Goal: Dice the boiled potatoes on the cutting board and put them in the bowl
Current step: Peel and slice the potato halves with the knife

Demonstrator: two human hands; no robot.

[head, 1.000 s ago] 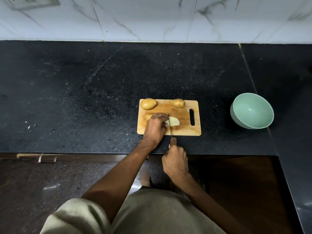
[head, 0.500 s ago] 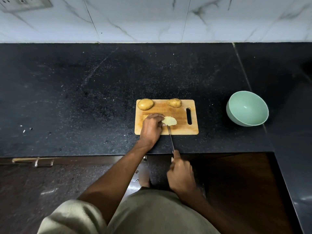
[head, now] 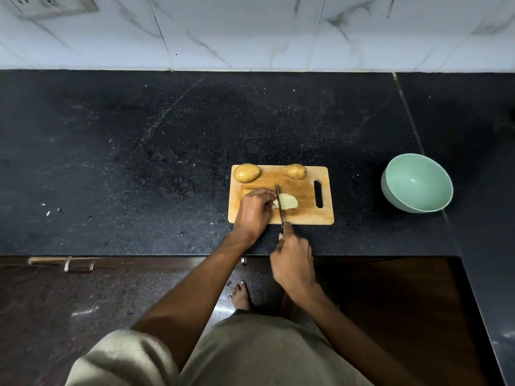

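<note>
Your left hand (head: 255, 211) curled over the cut potato (head: 288, 201) on the cutting board (head: 306, 215); your right hand (head: 292, 260) gripped the knife (head: 279, 203) across it, bowl (head: 417, 183) well apart.

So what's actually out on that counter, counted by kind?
Whole potatoes: 2
Potato being cut: 1
Board: 1
Knife: 1
Bowl: 1
Total: 6
</note>
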